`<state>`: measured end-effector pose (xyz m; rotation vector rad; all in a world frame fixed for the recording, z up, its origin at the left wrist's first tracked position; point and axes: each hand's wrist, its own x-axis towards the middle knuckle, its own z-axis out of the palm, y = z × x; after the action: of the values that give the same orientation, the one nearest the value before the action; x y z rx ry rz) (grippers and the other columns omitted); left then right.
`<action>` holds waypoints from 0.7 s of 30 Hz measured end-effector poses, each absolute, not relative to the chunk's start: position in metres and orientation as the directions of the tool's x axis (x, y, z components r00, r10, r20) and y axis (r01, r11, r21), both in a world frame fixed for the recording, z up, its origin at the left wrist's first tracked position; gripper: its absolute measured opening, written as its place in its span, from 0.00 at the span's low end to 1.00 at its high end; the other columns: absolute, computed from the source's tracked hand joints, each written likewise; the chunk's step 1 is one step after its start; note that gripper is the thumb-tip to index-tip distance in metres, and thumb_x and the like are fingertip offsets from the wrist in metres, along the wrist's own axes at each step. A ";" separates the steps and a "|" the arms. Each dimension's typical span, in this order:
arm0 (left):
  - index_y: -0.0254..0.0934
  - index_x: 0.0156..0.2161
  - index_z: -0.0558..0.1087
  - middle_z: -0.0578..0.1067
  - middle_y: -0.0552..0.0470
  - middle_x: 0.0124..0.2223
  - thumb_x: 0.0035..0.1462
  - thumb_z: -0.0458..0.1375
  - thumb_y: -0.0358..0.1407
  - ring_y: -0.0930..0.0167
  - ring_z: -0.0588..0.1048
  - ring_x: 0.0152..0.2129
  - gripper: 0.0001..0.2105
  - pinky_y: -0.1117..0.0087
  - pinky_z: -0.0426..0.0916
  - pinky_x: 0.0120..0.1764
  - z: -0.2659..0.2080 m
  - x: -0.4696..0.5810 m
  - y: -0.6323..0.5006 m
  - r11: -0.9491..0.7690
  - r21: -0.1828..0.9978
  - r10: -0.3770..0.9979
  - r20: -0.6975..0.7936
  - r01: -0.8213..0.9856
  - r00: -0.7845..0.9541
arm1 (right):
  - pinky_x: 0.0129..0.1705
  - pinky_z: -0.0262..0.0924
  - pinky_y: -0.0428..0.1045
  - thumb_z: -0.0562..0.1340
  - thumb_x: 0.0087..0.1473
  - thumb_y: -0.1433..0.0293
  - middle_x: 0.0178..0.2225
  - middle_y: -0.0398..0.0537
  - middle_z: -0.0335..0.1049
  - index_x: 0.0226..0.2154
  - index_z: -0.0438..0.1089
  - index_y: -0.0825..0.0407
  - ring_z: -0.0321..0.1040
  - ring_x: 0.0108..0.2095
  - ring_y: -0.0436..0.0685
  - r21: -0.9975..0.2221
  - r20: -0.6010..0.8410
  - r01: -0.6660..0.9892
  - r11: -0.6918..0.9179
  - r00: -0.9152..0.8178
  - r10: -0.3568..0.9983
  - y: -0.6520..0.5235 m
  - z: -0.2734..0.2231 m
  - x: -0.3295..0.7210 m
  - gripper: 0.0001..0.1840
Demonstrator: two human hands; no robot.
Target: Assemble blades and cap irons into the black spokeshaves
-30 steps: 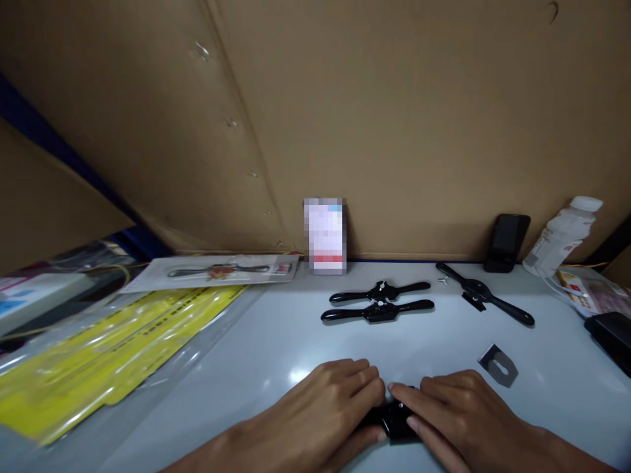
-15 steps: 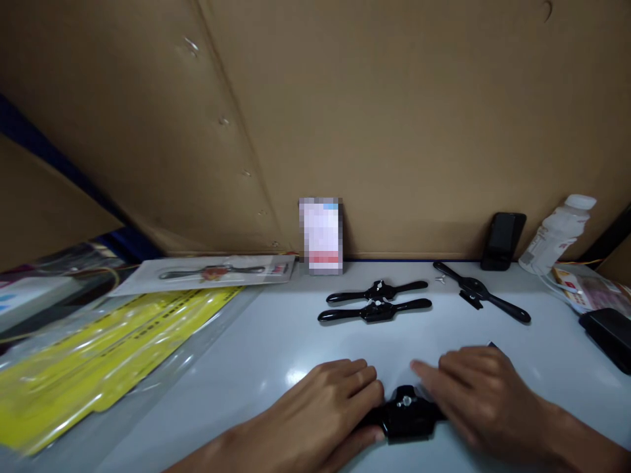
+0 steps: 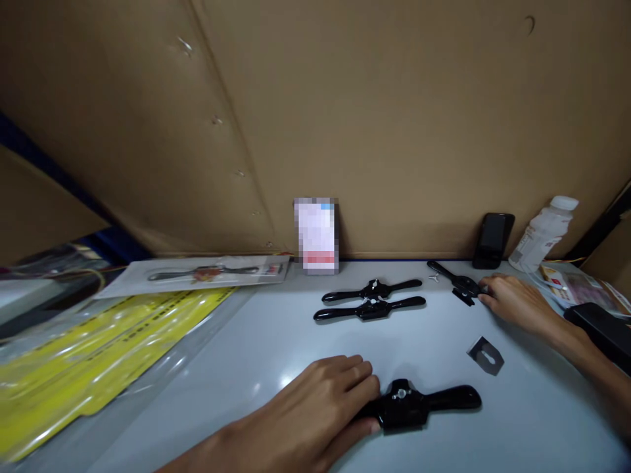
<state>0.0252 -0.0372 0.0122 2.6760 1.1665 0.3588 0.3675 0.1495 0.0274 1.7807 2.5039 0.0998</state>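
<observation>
My left hand [image 3: 340, 401] is wrapped round the left handle of a black spokeshave [image 3: 404, 410] near the table's front edge. Its right handle lies free, pointing right. Farther back on the right, my right hand [image 3: 507, 299] has its fingers closed on the right handle of another spokeshave body [image 3: 458, 279], which looks taken apart. A small black cap [image 3: 463, 297] lies against that body, and a little silver thumbscrew [image 3: 434, 278] sits just left of it. Between my hands a flat, slotted steel blade [image 3: 487, 356] rests on the table.
Two more black spokeshaves, a rear one [image 3: 372, 290] and a front one [image 3: 371, 309], lie mid-table. A lit phone [image 3: 317, 236] leans on the cardboard wall. To the right stand a dark phone [image 3: 493, 241] and a bottle [image 3: 542, 234]. Yellow plastic packaging [image 3: 108, 355] covers the left.
My right hand has left the near spokeshave and moved back and right to the taken-apart one. The steel blade, mostly hidden before, now shows. My left hand keeps its hold.
</observation>
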 end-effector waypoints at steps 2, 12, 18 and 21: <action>0.40 0.41 0.67 0.76 0.52 0.38 0.69 0.57 0.33 0.66 0.72 0.31 0.03 0.64 0.67 0.33 0.011 0.022 -0.032 -0.660 0.246 0.750 0.146 0.710 0.646 | 0.38 0.57 0.53 0.58 0.66 0.68 0.47 0.59 0.78 0.47 0.76 0.52 0.76 0.47 0.68 0.083 -0.037 0.946 0.313 -0.311 0.950 0.152 0.027 0.371 0.12; 0.39 0.43 0.71 0.75 0.50 0.41 0.73 0.50 0.35 0.65 0.75 0.35 0.08 0.63 0.71 0.37 0.000 -0.013 0.005 -0.479 0.183 0.863 0.274 0.858 0.424 | 0.38 0.56 0.52 0.58 0.62 0.74 0.44 0.59 0.78 0.43 0.75 0.54 0.75 0.46 0.65 0.064 -0.081 0.939 0.339 -0.334 0.939 0.164 0.020 0.385 0.11; 0.39 0.45 0.74 0.75 0.48 0.43 0.72 0.52 0.39 0.63 0.76 0.38 0.09 0.61 0.73 0.39 -0.002 -0.017 0.008 -0.371 0.217 0.909 0.286 0.903 0.304 | 0.36 0.55 0.52 0.57 0.60 0.77 0.41 0.62 0.77 0.45 0.73 0.58 0.75 0.43 0.65 0.077 -0.092 0.937 0.340 -0.333 0.938 0.160 0.022 0.385 0.13; 0.40 0.45 0.74 0.76 0.48 0.44 0.71 0.53 0.40 0.63 0.76 0.39 0.09 0.61 0.74 0.40 -0.005 -0.020 0.010 -0.347 0.247 0.913 0.311 0.905 0.265 | 0.36 0.56 0.51 0.56 0.61 0.76 0.38 0.59 0.77 0.43 0.72 0.56 0.76 0.40 0.63 0.059 -0.100 0.944 0.324 -0.317 0.943 0.155 0.029 0.381 0.11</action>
<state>-0.0196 0.0103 -0.0049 2.4832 1.7835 0.6326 0.3808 0.1554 0.0291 1.7617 2.4595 -0.0156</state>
